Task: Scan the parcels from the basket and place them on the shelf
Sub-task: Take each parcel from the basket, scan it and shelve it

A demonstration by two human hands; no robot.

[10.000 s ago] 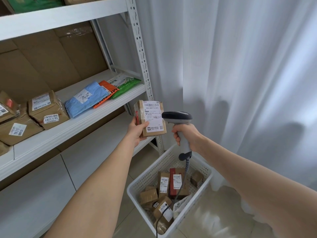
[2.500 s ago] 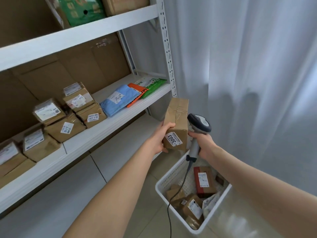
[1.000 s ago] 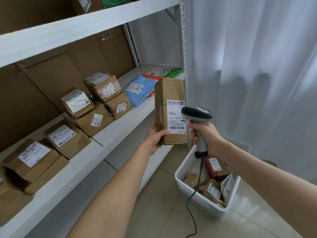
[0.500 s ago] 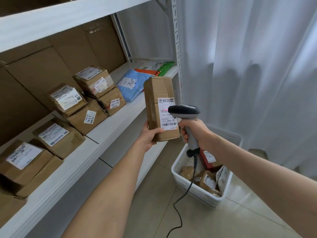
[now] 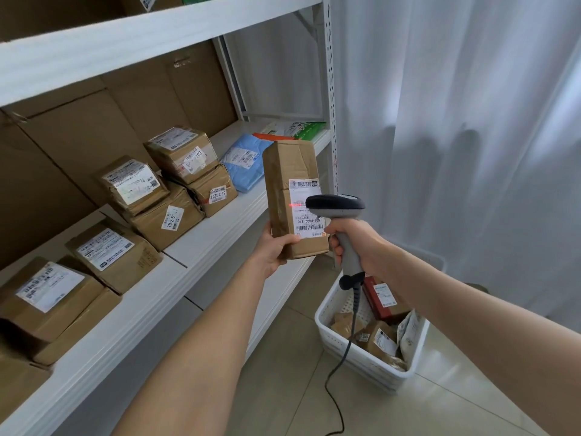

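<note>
A: Left hand?
B: The left hand (image 5: 273,250) grips the bottom end of a tall brown parcel (image 5: 283,184), with the thumb lying on the labelled face.

A: Parcel position?
B: Upright, in the air, just in front of the shelf (image 5: 220,228) edge, up and left of the basket (image 5: 361,360).

A: Right hand?
B: The right hand (image 5: 355,243) is wrapped round the scanner (image 5: 334,206) handle. The scanner head sits just beside the label (image 5: 306,215), and a red line (image 5: 295,205) falls across the label's left part. The cable (image 5: 349,341) hangs from the handle, past the basket, to the floor.

A: Basket contents?
B: It stands on the floor by the curtain (image 5: 456,121) and holds a red box (image 5: 382,298), brown parcels and a pale bag.

A: Shelf?
B: Brown boxes (image 5: 182,152) lie stacked on the middle board, with a blue bag (image 5: 243,162) beyond them. Orange and green bags lie at the far end.
</note>
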